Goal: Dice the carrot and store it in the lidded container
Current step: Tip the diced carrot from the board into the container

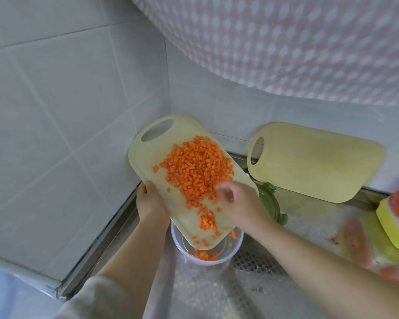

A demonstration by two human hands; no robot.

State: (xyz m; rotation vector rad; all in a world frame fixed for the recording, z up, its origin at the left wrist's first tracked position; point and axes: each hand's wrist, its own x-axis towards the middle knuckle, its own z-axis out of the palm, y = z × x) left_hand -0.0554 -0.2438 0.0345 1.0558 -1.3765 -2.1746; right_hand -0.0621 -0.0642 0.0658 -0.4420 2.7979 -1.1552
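Left hand clamps the tilted cutting board edge, thumb on top. Diced carrot piled just beyond its fingertips; some dice in the container under both wrists. Right hand fingers loosely bent against the dice (blurred, gripping nothing). Green lid right of them.

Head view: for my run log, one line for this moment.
left hand grips tilted cutting board | right hand touches diced carrot | container below, barely filled
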